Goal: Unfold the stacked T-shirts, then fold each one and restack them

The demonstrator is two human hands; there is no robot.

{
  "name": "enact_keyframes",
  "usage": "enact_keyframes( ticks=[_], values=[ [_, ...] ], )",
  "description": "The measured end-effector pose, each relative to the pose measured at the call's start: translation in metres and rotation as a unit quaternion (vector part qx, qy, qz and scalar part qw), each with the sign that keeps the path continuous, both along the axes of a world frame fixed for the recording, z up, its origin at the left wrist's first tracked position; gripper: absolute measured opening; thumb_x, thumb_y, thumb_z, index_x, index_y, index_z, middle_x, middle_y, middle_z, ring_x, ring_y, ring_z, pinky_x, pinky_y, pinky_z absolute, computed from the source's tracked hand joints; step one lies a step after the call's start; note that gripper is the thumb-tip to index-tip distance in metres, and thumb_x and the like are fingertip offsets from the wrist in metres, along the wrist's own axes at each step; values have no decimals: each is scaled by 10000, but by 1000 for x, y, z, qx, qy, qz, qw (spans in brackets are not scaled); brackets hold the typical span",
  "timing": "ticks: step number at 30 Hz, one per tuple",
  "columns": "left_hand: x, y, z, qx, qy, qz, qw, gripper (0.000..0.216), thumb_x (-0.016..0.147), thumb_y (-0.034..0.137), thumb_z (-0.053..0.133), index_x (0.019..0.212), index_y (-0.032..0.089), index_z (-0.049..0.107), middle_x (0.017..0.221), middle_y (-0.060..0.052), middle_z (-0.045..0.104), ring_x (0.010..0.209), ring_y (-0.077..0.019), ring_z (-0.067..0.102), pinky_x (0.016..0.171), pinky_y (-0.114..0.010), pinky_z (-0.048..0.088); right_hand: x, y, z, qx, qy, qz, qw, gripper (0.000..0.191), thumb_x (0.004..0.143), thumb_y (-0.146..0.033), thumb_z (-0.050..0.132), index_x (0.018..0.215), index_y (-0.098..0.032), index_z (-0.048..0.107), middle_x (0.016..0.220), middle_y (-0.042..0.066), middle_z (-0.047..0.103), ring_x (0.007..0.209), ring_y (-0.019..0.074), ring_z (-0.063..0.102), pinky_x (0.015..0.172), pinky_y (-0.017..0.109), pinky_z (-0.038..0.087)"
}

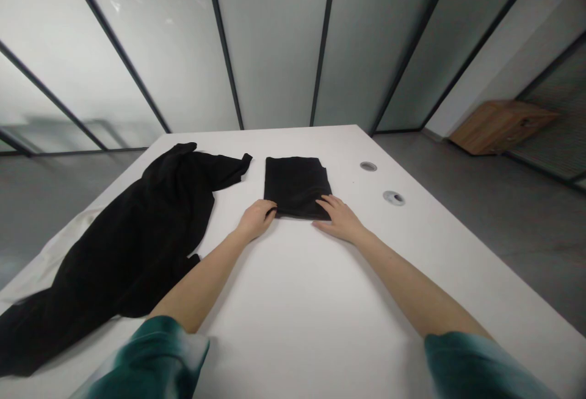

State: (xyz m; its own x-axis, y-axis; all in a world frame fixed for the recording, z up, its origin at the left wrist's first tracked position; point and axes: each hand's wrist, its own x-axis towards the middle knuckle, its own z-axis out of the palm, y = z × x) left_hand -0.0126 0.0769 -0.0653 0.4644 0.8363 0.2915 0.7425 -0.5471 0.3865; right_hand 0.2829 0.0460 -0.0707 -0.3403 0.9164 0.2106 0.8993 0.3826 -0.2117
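A black garment folded into a near-square (296, 182) lies flat on the white table, in the middle of the head view. My left hand (257, 219) is at its near left corner, with the fingertips and thumb closed on the edge. At the near right corner is my right hand (341, 219), its fingers resting on top of the cloth and its thumb apart from them on the near side. To the left, a larger black garment (137, 234) lies spread out and rumpled, with one sleeve pointing at the folded one. My left forearm overlaps a small part of it.
The white table (284, 301) reaches away to a frosted glass partition (274, 45). Two round cable grommets (368, 166) sit in its right side. White cloth (64, 249) shows under the rumpled garment's far left edge. A wooden cabinet (499, 125) stands on the floor at right.
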Motion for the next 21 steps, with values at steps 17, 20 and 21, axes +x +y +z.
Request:
enact_keyframes(
  ticks=[17, 20, 21],
  values=[
    [-7, -7, 32, -33, 5, -9, 999, 332, 765, 174, 538, 1054, 213, 695, 1066, -62, 727, 1011, -240, 663, 951, -368, 501, 22, 6, 33, 53, 127, -6, 990, 365, 744, -172, 549, 1048, -230, 742, 1098, 73, 741, 1045, 288, 654, 973, 470, 475],
    [-11, -12, 60, -68, -48, -16, 996, 241, 761, 237, 536, 933, 192, 698, 855, -32, 719, 795, -211, 657, 772, -327, 522, 27, 3, 59, 14, 195, -9, 981, 248, 766, -253, 548, 932, -206, 726, 888, 48, 746, 816, 238, 664, 773, 362, 517],
    [-12, -12, 69, -79, -81, -17, 993, 223, 761, 257, 530, 897, 182, 690, 806, -23, 700, 752, -199, 639, 715, -307, 512, 28, 4, 66, 5, 217, -16, 976, 217, 771, -273, 546, 891, -198, 711, 831, 38, 731, 766, 222, 647, 715, 334, 509]
  ],
)
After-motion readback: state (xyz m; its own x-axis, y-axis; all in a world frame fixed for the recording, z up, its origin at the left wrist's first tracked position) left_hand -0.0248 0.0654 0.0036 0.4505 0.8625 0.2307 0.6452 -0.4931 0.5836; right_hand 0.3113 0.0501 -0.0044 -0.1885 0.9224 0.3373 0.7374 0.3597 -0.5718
